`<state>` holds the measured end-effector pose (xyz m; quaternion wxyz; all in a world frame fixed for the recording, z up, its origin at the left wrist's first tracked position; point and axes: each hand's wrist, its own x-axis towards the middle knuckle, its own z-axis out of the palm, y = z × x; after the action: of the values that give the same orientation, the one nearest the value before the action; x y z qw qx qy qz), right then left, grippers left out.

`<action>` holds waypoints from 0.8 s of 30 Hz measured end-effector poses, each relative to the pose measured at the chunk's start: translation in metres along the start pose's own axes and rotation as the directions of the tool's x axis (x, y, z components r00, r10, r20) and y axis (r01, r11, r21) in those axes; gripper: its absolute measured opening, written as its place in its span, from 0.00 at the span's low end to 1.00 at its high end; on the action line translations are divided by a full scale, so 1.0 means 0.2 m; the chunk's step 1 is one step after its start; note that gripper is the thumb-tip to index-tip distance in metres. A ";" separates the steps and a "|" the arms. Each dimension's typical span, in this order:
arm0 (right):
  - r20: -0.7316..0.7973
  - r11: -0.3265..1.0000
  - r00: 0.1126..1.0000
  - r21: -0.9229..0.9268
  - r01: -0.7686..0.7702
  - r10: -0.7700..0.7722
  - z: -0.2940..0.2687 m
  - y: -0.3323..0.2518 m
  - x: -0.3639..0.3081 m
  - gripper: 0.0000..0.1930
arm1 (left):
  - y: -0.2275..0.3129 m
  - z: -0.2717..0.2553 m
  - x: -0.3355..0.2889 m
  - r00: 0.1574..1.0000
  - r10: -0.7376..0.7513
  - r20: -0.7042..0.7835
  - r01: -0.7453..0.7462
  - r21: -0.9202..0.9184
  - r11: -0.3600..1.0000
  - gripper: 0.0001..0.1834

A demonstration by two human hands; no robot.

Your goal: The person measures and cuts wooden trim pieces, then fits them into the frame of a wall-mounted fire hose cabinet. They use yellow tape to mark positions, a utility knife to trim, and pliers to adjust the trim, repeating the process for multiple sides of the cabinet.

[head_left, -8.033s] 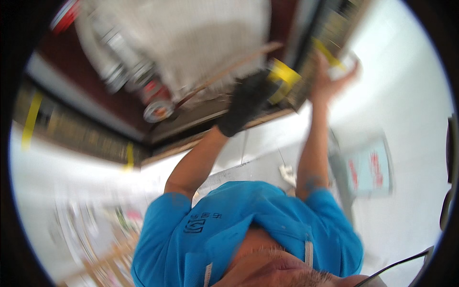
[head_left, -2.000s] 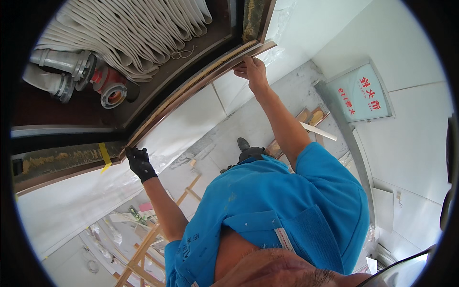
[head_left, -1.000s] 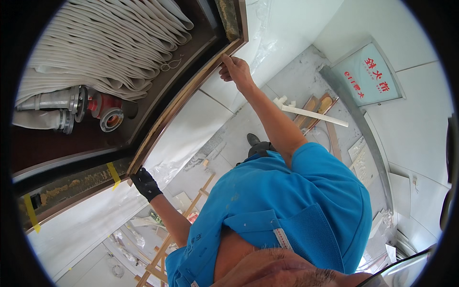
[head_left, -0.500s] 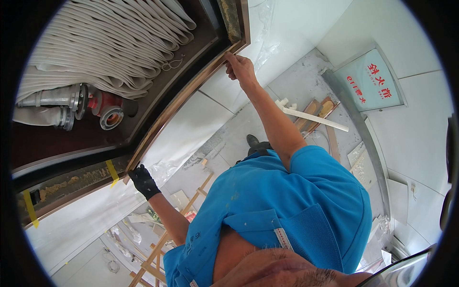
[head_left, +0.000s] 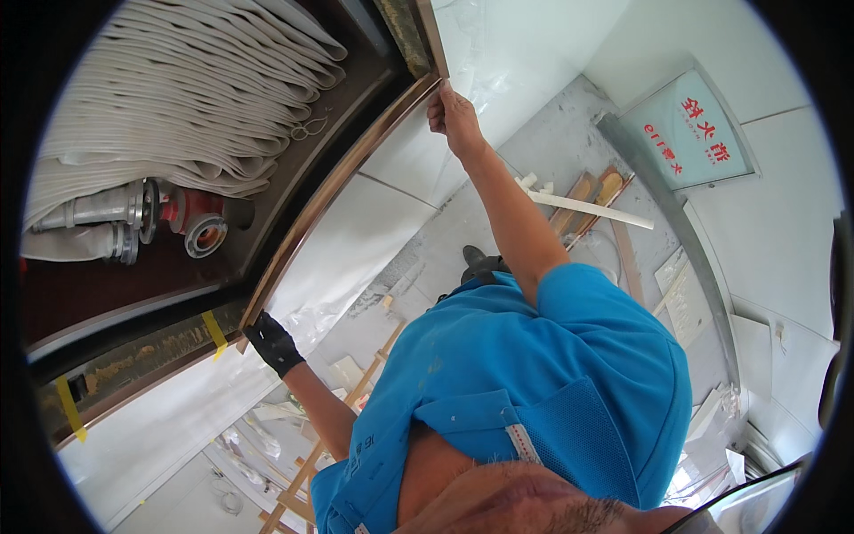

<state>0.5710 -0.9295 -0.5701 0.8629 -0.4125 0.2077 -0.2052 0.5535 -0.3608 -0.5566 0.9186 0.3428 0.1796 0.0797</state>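
A long brown wooden trim strip (head_left: 342, 182) runs along the lower edge of an open hose cabinet (head_left: 133, 303). At its right end, by the corner where an upright trim piece (head_left: 433, 40) meets it, my bare right hand (head_left: 457, 121) pinches the edge with fingers curled. My left hand (head_left: 275, 346), in a black glove, grips the strip's other end, with its fingertips partly hidden. Next to the left hand a piece of yellow tape (head_left: 214, 333) crosses the frame. Inside the cabinet lie a folded white fire hose (head_left: 187, 98) and a red valve (head_left: 189, 206).
A wooden ladder-like frame (head_left: 307, 472) stands below left. Scrap boards (head_left: 592, 200) and a white strip (head_left: 596, 212) lie on the dusty floor to the right. A glass panel with red lettering (head_left: 689, 129) leans or hangs by the right wall; I cannot tell which.
My right hand has shifted along the strip to the corner, close against the upright trim. The left hand stays at its end. The whole view has moved slightly.
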 end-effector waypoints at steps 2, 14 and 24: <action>0.005 0.997 0.999 0.071 -0.034 0.034 -0.05 0.02 0.05 0.26 | 0.01 0.00 -0.01 1.000 0.006 0.026 -0.006 -0.015 1.000 0.16; -0.032 0.980 0.991 0.160 -0.119 0.126 -0.04 0.00 0.06 0.25 | 0.07 -0.02 -0.02 0.997 -0.053 -0.047 0.050 -0.047 0.998 0.18; 0.070 0.976 0.994 0.195 -0.098 0.086 -0.07 0.02 0.07 0.21 | 0.16 -0.12 0.05 0.983 -0.182 0.024 0.182 0.011 0.983 0.17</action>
<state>0.5748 -0.9429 -0.5850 0.9142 -0.3206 0.1787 -0.1720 0.5529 -0.3205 -0.5550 0.9227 0.3300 0.1993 -0.0094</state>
